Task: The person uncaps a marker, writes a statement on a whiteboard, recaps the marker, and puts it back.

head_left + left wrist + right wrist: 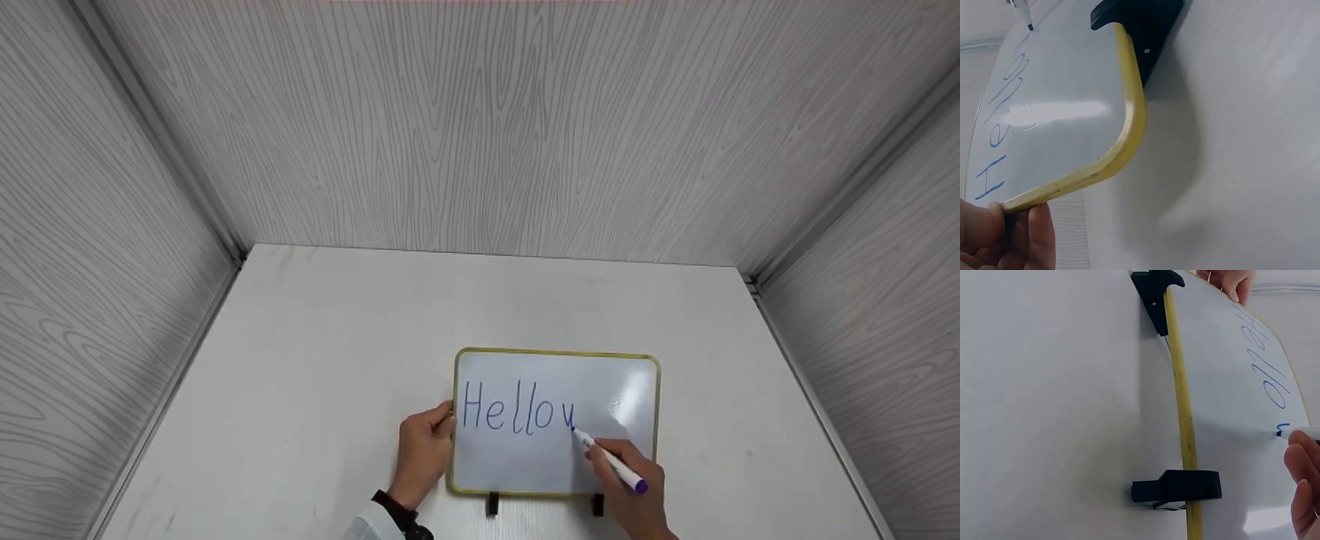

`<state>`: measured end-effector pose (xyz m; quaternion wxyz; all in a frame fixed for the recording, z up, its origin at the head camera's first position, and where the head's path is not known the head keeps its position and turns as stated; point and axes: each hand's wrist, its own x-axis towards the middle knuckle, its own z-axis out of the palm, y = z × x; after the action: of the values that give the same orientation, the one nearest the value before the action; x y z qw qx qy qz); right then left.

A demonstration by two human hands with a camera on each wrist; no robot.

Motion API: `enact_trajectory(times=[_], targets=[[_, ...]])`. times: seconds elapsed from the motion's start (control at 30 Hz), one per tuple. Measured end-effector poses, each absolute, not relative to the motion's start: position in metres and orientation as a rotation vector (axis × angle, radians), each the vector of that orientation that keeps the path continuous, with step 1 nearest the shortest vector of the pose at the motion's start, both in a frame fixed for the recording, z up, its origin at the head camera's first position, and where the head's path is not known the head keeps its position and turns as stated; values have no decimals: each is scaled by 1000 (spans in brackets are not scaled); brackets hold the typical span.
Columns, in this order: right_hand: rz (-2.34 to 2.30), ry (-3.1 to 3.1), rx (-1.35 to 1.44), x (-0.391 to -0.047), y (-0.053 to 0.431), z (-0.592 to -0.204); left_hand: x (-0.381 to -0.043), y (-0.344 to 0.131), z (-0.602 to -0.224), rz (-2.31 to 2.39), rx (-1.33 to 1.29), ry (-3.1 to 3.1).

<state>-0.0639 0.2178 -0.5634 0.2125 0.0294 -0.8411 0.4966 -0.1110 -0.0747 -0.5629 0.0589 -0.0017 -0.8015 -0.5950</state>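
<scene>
A small whiteboard [525,465] with a yellow frame leans on a black stand, blue handwriting "Hello" and part of one more letter across its middle. My left hand [424,454] pinches the board's left edge, thumb on the front and fingers behind, as the left wrist view shows. My right hand [634,487] grips a white marker [611,463] with a purple-blue end. In the head view its tip is right at the bottom of the last letter. The right wrist view shows the marker tip [1279,433] at the blue stroke, with curled fingers [1300,461] around the barrel.
Two black stand feet [493,504] hook over the board's lower edge. The board stands on a white table [337,337], near its front. Grey wood-grain panels [480,135] rise at the back and both sides. A dark band [397,510] circles my left wrist.
</scene>
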Motion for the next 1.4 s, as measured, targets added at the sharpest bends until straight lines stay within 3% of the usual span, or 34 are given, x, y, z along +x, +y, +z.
enact_trajectory(times=[0.37,0.6,1.4], targets=[[1319,-2220,189,-85,228,-555,-110,-74,-568,-1799,11,-2436],[1393,-2170,71,-81,231,-552,-110,-73,-566,-1865,7,-2417],[1364,-2200,174,-77,230,-558,-112,-75,-564,-1762,-11,-2431]])
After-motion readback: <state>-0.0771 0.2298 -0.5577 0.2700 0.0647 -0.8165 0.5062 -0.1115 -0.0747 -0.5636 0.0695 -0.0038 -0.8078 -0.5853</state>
